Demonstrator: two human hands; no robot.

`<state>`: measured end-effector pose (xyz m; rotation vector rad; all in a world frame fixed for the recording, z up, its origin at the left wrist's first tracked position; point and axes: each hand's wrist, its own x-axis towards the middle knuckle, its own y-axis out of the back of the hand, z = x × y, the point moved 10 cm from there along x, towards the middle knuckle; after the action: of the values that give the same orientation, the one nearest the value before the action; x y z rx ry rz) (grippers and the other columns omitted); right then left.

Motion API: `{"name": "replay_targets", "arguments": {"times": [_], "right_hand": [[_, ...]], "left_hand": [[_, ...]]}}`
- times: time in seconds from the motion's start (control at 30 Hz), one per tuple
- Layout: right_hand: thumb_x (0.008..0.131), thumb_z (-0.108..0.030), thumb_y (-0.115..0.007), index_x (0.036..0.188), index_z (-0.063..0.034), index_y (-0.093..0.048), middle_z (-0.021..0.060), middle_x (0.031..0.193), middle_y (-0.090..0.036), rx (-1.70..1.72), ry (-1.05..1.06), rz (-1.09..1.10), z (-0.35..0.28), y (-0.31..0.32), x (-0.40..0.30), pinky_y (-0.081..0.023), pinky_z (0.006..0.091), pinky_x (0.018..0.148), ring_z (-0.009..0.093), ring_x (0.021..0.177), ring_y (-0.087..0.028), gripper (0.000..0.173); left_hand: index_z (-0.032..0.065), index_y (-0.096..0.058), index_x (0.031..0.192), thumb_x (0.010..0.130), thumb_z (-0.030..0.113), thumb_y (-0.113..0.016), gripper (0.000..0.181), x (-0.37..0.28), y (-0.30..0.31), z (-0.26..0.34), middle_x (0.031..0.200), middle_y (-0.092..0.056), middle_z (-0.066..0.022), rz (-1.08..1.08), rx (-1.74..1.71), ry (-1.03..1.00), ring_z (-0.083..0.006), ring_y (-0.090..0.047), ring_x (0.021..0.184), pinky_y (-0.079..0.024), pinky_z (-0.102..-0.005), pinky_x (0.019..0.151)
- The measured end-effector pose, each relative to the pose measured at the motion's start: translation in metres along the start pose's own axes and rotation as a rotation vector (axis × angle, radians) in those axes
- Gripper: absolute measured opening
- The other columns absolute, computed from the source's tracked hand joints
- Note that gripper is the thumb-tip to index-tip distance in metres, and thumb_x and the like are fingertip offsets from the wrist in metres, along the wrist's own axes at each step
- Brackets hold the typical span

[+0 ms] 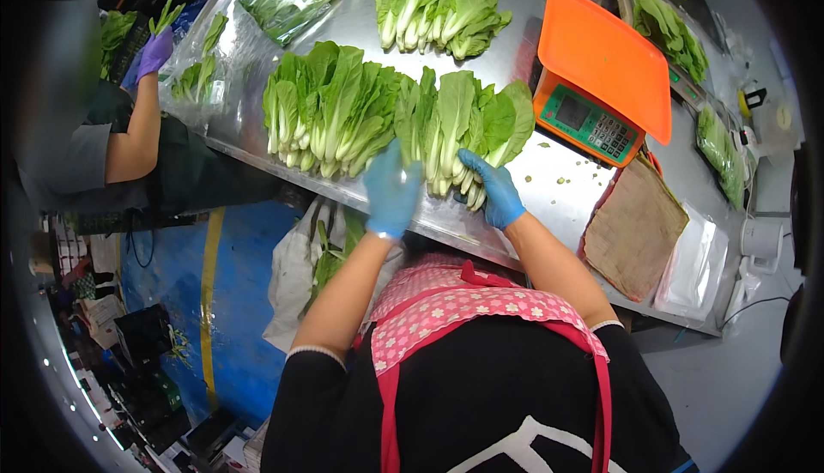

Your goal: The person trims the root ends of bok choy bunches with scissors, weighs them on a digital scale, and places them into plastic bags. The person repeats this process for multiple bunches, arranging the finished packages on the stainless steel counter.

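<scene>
A long row of leafy greens with pale stems (pixel 328 112) lies on the metal table (pixel 463 231), stem ends towards me. My left hand (pixel 391 190), in a blue glove and blurred, is at the stem ends near the row's middle; whether it grips any is unclear. At the right part of the row, my right hand (pixel 492 190), also gloved in blue, has its thumb over the stems of some greens (pixel 454 125), its other fingers partly hidden. Farther back lies another pile of greens (pixel 438 12).
An orange scale (pixel 602 61) stands right of the greens. Beyond the row are bagged greens (pixel 293 3). A brown cloth (pixel 634 228) and clear plastic bags (pixel 692 267) lie at the right. At left, a co-worker's purple-gloved hand (pixel 156 51) holds greens. A white sack (pixel 296 267) is below the table edge.
</scene>
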<state>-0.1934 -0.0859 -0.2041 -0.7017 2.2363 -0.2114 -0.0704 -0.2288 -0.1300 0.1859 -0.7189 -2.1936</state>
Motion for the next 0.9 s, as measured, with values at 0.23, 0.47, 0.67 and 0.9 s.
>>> {"name": "replay_targets", "arguments": {"times": [0.23, 0.47, 0.67, 0.9], "right_hand": [[0.085, -0.033, -0.069, 0.104, -0.0097, -0.063, 0.0036, 0.085, -0.068, 0.328, -0.12, -0.115, 0.016, 0.007, -0.001, -0.052, 0.0287, 0.063, 0.015, 0.07, -0.064, 0.031], [0.091, -0.029, -0.063, 0.123, -0.0054, -0.055, 0.0112, 0.105, -0.068, 0.358, -0.154, -0.334, 0.014, 0.002, -0.002, -0.058, 0.0377, 0.082, 0.024, 0.094, -0.067, 0.04], [0.087, -0.031, -0.069, 0.121, -0.0046, -0.055, 0.0095, 0.103, -0.067, 0.296, -0.122, -0.217, 0.002, -0.011, -0.01, -0.056, 0.0342, 0.074, 0.02, 0.086, -0.067, 0.046], [0.092, -0.036, -0.061, 0.125, -0.0056, -0.053, 0.0091, 0.114, -0.065, 0.341, -0.194, -0.284, 0.018, -0.009, -0.001, -0.052, 0.0322, 0.089, 0.02, 0.098, -0.064, 0.045]], "left_hand": [[0.0, -0.053, 0.125, 0.088, 0.021, -0.056, 0.043, -0.009, -0.057, 0.11, 0.128, -0.049, -0.0221, -0.133, 0.623, -0.446, -0.0418, -0.046, 0.113, -0.041, -0.0461, 0.095], [-0.0052, -0.052, 0.115, 0.086, 0.013, -0.061, 0.036, 0.0, -0.031, 0.082, 0.121, -0.051, -0.022, 0.012, -0.048, -0.253, -0.0365, -0.049, 0.109, -0.043, -0.0438, 0.093], [-0.0047, -0.053, 0.106, 0.085, 0.032, -0.069, 0.045, 0.015, -0.064, -0.05, 0.086, -0.06, -0.0174, -0.251, -0.62, 0.693, -0.0237, -0.06, 0.081, -0.048, -0.0393, 0.068], [-0.0021, -0.051, 0.109, 0.092, 0.026, -0.057, 0.034, 0.011, -0.051, 0.075, 0.1, -0.055, -0.0285, -0.146, 0.131, -0.104, -0.0412, -0.057, 0.089, -0.046, -0.0472, 0.075]]}}
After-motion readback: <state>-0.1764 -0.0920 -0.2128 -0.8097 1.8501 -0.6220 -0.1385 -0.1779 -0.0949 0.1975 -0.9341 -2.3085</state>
